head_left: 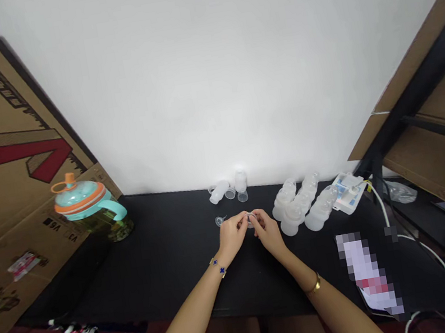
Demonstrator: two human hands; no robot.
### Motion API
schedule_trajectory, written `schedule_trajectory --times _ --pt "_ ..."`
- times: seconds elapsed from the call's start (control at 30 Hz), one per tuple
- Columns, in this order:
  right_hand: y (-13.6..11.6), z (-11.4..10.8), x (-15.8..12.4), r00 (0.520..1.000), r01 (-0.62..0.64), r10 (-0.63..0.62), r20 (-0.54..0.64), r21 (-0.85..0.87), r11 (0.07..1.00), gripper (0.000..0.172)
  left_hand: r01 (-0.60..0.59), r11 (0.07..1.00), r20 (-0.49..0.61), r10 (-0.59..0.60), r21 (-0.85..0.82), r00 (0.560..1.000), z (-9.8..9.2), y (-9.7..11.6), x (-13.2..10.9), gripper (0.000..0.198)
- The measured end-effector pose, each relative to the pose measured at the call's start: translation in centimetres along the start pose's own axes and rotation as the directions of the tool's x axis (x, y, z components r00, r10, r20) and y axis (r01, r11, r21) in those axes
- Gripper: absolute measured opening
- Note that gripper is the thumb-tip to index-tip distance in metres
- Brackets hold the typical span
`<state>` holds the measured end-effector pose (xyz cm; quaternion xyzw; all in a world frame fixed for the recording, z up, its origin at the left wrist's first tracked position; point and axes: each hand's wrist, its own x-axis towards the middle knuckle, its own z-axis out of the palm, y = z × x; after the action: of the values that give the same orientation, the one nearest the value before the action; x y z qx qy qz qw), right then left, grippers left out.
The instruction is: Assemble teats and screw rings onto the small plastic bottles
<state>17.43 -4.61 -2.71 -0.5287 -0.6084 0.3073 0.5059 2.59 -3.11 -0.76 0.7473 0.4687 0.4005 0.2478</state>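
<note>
Both hands are together at mid-bench, near the person, w/ a small clear ring (251,219) pinched between them. It's mostly hidden by the fingers (240,219), so its long axis is hard to call; it looks roughly upright, edge-on to the view. The right hand (268,231) seems nearer to it, the ring sitting at its fingertips, while the left hand (233,237) closes in from the left, fingers curled almost shut on it. Both forearms angle in from the near edge, wrists raised off the black bench (179,264).

Just left of the hands lies a small clear part (220,221), not held. Further away are a clear cup (230,193), an upright clear bottle (240,181) and one on its side (219,192). Frosted bottles (295,206) lie grouped to the right, w/ a white box (348,192) beyond them.
</note>
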Motion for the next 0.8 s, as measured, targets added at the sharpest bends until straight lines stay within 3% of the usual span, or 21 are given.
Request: schedule_trajectory --times 0.8 --pt "0.19 0.04 0.05 1.0 0.017 -0.017 0.013 0.001 1.0 0.031 0.021 0.998 -0.004 -0.02 0.059 1.0 0.01 -0.07 0.01 0.036"
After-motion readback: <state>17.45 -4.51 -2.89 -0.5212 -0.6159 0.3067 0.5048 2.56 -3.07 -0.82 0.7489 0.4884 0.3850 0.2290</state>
